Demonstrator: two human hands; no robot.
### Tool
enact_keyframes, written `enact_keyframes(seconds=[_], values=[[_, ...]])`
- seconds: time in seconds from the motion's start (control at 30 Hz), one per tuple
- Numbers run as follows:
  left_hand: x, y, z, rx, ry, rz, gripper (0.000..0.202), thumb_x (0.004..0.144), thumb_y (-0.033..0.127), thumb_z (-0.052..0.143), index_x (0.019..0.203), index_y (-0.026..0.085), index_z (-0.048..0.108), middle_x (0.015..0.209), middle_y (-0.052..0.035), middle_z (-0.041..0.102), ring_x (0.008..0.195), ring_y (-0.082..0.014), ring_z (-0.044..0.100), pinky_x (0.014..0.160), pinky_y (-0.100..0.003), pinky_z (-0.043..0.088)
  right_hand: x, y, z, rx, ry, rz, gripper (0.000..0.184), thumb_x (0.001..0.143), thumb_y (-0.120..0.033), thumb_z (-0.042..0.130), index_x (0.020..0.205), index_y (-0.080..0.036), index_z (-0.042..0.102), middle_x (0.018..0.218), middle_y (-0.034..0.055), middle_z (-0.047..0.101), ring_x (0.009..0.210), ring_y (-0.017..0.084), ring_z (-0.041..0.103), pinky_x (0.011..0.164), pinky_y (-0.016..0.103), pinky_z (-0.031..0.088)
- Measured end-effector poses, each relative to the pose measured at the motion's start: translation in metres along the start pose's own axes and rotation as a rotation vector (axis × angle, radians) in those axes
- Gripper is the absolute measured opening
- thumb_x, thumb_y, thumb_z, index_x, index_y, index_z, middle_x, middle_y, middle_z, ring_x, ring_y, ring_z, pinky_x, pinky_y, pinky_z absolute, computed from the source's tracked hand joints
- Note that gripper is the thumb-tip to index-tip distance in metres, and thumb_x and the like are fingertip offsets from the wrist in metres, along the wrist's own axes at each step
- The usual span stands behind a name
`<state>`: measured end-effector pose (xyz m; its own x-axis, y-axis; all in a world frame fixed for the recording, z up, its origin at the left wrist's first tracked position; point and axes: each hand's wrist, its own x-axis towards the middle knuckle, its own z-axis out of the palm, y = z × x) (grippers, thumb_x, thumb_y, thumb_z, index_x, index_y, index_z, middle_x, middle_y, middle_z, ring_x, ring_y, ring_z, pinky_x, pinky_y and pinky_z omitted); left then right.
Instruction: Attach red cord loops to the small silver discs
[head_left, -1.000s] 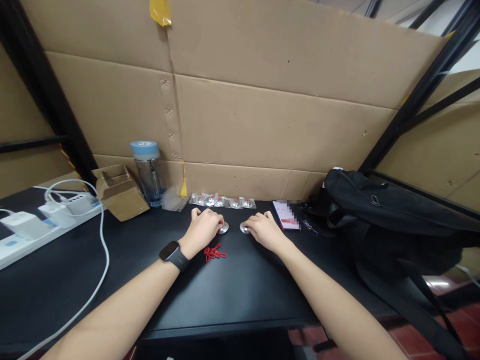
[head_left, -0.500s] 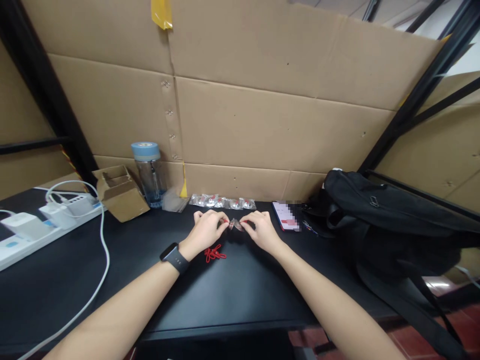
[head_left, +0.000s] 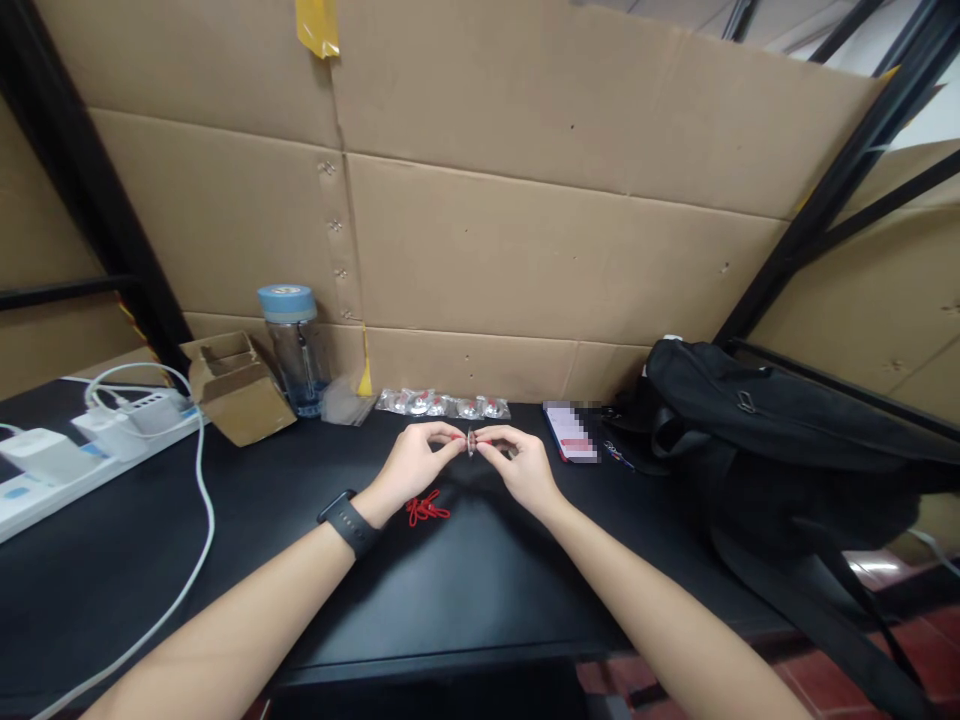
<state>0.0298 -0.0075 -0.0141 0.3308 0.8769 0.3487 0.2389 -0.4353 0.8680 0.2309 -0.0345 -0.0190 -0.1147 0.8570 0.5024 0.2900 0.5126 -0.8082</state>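
Note:
Above the middle of the table, a small round metal disc (head_left: 471, 443) stands on edge between my hands. My left hand (head_left: 417, 463) pinches it from the left with thumb and forefinger; a black smartwatch (head_left: 349, 522) is on that wrist. From the right, my right hand (head_left: 523, 468) pinches the opposite face of the disc. A bunch of knotted red cords (head_left: 427, 508) lies on the table just below my left hand. Behind my hands, several silvery round pieces in clear wrappers (head_left: 420, 402) lie in a row.
At the left are a power strip (head_left: 30, 510) with white chargers and a cable, an open cardboard box (head_left: 244, 405) and a blue-lidded bottle (head_left: 294, 350). A phone (head_left: 570, 432) and a black backpack (head_left: 787, 440) are at the right. Cardboard panels (head_left: 480, 260) close off the back.
Two shiny pieces, tilted apart between my fingertips before, now sit together as one upright disc. My hands have drawn slightly closer to each other.

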Motion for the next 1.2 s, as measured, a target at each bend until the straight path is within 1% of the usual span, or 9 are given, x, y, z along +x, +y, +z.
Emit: enact_keyframes(seconds=[0.2, 0.37, 0.47, 0.7, 0.83, 0.93, 1.0, 1.1, 1.2], values=[[-0.002, -0.004, 0.0, 0.11, 0.008, -0.031, 0.025, 0.085, 0.044, 0.067, 0.093, 0.022, 0.076, 0.098, -0.0049, 0.079, 0.095, -0.0235, 0.073, 0.093, -0.035, 0.053, -0.001, 0.008, 0.004, 0.308, -0.057, 0.192, 0.027, 0.081, -0.043, 0.076, 0.089, -0.018, 0.068, 0.12, 0.0109, 0.071, 0.09, 0.024, 0.075, 0.079, 0.042, 0.065], [-0.004, 0.002, -0.001, 0.26, -0.02, -0.047, 0.022, 0.086, 0.045, 0.065, 0.091, 0.027, 0.077, 0.093, -0.0004, 0.08, 0.093, -0.0227, 0.074, 0.093, -0.036, 0.05, -0.004, 0.005, 0.002, 0.425, -0.111, 0.289, 0.046, 0.08, -0.043, 0.077, 0.12, -0.023, 0.068, 0.119, 0.009, 0.069, 0.099, 0.025, 0.073, 0.079, 0.046, 0.066], [-0.005, 0.007, 0.0, 0.337, -0.03, -0.045, 0.021, 0.087, 0.044, 0.063, 0.091, 0.028, 0.078, 0.092, 0.0006, 0.08, 0.093, -0.0228, 0.074, 0.093, -0.037, 0.048, -0.005, 0.002, 0.002, 0.476, -0.135, 0.341, 0.047, 0.078, -0.044, 0.079, 0.118, -0.02, 0.072, 0.118, 0.0107, 0.069, 0.106, 0.028, 0.071, 0.087, 0.049, 0.064], [-0.006, 0.011, -0.002, 0.451, -0.077, 0.025, 0.023, 0.089, 0.043, 0.06, 0.096, 0.03, 0.077, 0.099, -0.0014, 0.079, 0.097, -0.0236, 0.07, 0.097, -0.04, 0.042, -0.004, 0.004, 0.002, 0.254, -0.133, 0.232, 0.051, 0.069, -0.038, 0.087, 0.114, -0.02, 0.074, 0.111, 0.0102, 0.074, 0.104, 0.029, 0.071, 0.099, 0.052, 0.056], [-0.006, -0.003, -0.025, 0.729, -0.062, 0.027, 0.033, 0.082, 0.052, 0.068, 0.106, 0.031, 0.074, 0.111, -0.0071, 0.074, 0.112, -0.0331, 0.06, 0.1, -0.051, 0.037, -0.001, 0.008, -0.003, 0.128, -0.119, 0.172, 0.043, 0.072, -0.032, 0.083, 0.113, -0.021, 0.073, 0.116, 0.0095, 0.073, 0.102, 0.027, 0.072, 0.097, 0.048, 0.057], [-0.004, -0.023, -0.052, 1.073, 0.107, -0.134, 0.038, 0.084, 0.046, 0.063, 0.113, 0.023, 0.072, 0.133, -0.0207, 0.062, 0.126, -0.0444, 0.047, 0.098, -0.062, 0.032, 0.001, 0.008, -0.008, 0.11, -0.116, 0.171, 0.042, 0.073, -0.029, 0.081, 0.113, -0.02, 0.072, 0.116, 0.0095, 0.073, 0.102, 0.027, 0.072, 0.096, 0.047, 0.057], [-0.002, -0.035, -0.067, 1.182, 0.115, -0.293, 0.048, 0.086, 0.05, 0.058, 0.118, 0.017, 0.069, 0.143, -0.0271, 0.052, 0.132, -0.0472, 0.041, 0.1, -0.063, 0.031, 0.002, 0.008, -0.01, 0.105, -0.115, 0.173, 0.042, 0.073, -0.028, 0.081, 0.113, -0.02, 0.071, 0.115, 0.0094, 0.073, 0.102, 0.026, 0.072, 0.097, 0.046, 0.056], [0.001, -0.043, -0.082, 1.183, 0.057, -0.457, 0.051, 0.09, 0.054, 0.05, 0.119, 0.016, 0.069, 0.141, -0.0262, 0.055, 0.133, -0.047, 0.039, 0.101, -0.063, 0.03, 0.003, 0.009, -0.013, 0.09, -0.117, 0.18, 0.041, 0.074, -0.027, 0.08, 0.113, -0.02, 0.071, 0.115, 0.0092, 0.073, 0.102, 0.026, 0.072, 0.098, 0.046, 0.055], [0.001, -0.04, -0.089, 1.187, 0.045, -0.457, 0.047, 0.091, 0.052, 0.048, 0.114, 0.018, 0.07, 0.131, -0.0229, 0.062, 0.13, -0.0463, 0.042, 0.102, -0.064, 0.027, 0.003, 0.011, -0.015, 0.077, -0.114, 0.186, 0.041, 0.074, -0.027, 0.08, 0.113, -0.02, 0.07, 0.115, 0.0095, 0.073, 0.103, 0.026, 0.071, 0.097, 0.046, 0.055]])
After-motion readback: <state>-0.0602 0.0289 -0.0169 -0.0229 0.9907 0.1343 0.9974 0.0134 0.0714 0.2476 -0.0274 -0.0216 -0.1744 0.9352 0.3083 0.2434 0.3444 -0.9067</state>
